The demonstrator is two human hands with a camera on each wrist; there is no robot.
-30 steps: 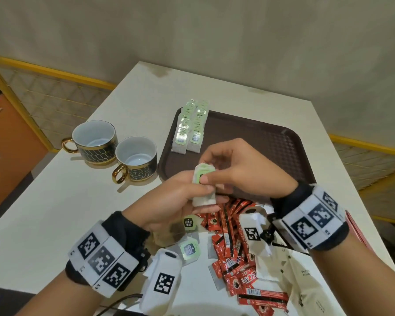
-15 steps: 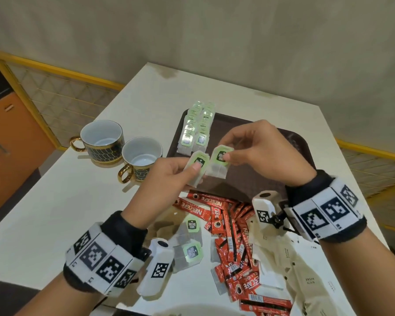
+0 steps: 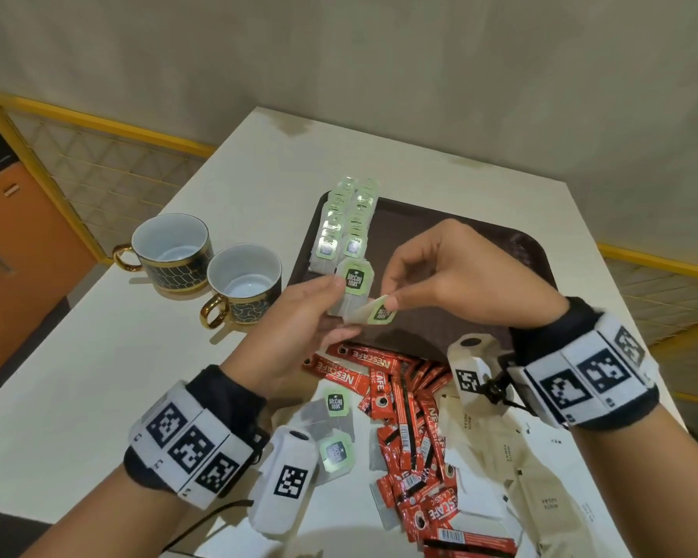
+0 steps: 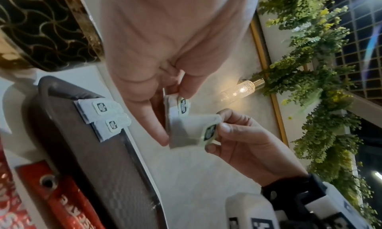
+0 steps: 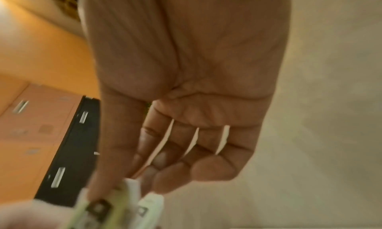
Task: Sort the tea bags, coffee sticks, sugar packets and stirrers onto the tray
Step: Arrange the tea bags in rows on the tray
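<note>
Two tea bags are in hand above the near left part of the tray: the left hand (image 3: 299, 316) pinches one upright tea bag (image 3: 353, 289) with its green tag facing up, and the right hand (image 3: 452, 275) pinches a second tea bag (image 3: 373, 312) by its tag, tilted and touching the first. Two more loose tea bags (image 3: 335, 453) lie on the table near the left wrist. On the brown tray (image 3: 480, 243) two rows of tea bags (image 3: 345, 227) overlap along its left edge; their exact count is unclear. A heap of red Nescafe coffee sticks (image 3: 416, 428), too many and too overlapped to count, lies in front of the tray, with several beige sugar packets (image 3: 540, 477) just beside it to the right. Two dark mugs (image 3: 202, 267) with gold handles and white insides stand side by side left of the tray. All of this sits on a white table (image 3: 77, 376) against a plain beige wall, with yellow-framed mesh railing on either side and an orange cabinet at the far left.
</note>
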